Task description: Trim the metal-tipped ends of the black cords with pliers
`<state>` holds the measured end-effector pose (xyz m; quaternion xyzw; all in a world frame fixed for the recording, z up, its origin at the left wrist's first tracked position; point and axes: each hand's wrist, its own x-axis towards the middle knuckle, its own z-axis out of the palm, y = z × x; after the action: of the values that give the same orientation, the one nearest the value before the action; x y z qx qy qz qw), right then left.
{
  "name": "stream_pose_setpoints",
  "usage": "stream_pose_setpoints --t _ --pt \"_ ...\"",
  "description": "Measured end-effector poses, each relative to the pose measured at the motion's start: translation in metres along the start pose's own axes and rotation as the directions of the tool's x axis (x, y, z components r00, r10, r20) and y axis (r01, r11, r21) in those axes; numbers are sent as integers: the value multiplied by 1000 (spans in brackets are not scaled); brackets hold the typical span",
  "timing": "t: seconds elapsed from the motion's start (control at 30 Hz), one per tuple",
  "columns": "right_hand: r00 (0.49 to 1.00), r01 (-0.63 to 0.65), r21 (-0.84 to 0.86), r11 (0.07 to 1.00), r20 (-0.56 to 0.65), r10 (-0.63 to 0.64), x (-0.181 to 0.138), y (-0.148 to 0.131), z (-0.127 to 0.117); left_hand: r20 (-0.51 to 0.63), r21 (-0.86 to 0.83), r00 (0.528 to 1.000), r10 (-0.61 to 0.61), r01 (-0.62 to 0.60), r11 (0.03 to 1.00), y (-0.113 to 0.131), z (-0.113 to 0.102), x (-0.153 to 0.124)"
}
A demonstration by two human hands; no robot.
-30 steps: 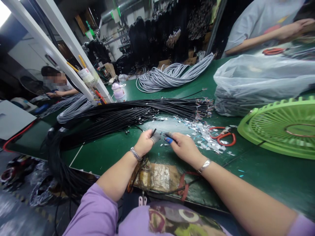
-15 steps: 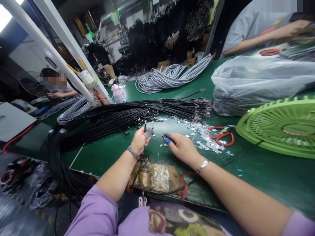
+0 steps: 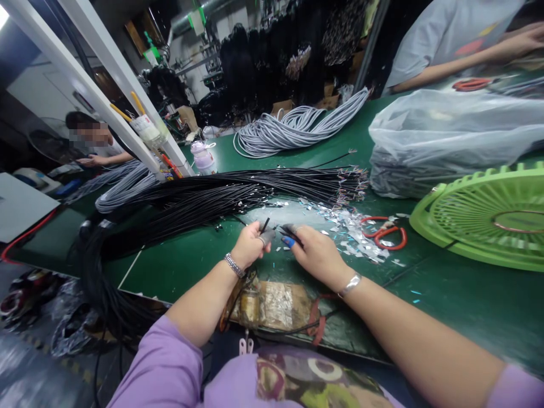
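Note:
My left hand (image 3: 247,247) is closed around a black cable (image 3: 266,224), whose short end sticks up past the thumb. A grey covering wraps one of its fingertips. Just to the right, my right hand (image 3: 319,250) pinches a small dark pointed tool (image 3: 290,230), its tip close to the cable end and its exact kind too small to tell. Blue and grey coverings show on that hand's fingertips. Behind both hands lies a long bundle of black cables (image 3: 204,198), with stripped coloured wire ends (image 3: 352,184) at its right.
White and blue scraps (image 3: 346,232) litter the green table (image 3: 429,317) near red-handled scissors (image 3: 389,237). A green fan (image 3: 484,221) and a plastic bag (image 3: 446,141) stand at right. Grey cable coils (image 3: 293,130) and a bottle (image 3: 203,157) lie beyond. A motor-like device (image 3: 250,306) sits nearest me. Two people work nearby.
My left hand has shifted slightly right and down, and the cable end now leans right. The two hands are closer together; the dark tool shows more plainly.

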<state>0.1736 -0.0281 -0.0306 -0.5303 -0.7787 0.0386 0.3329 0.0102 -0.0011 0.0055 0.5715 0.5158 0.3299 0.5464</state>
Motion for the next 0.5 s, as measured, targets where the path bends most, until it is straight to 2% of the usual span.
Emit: stream_pose_setpoints --t 0.37,0.5 --pt "997 -53 19 998 66 51 2 0 -2 18 14 1000 18 -18 1000 -5 -1 1" --pt "987 -104 159 982 136 83 5 1 -3 30 23 997 67 -67 997 -7 -2 2"
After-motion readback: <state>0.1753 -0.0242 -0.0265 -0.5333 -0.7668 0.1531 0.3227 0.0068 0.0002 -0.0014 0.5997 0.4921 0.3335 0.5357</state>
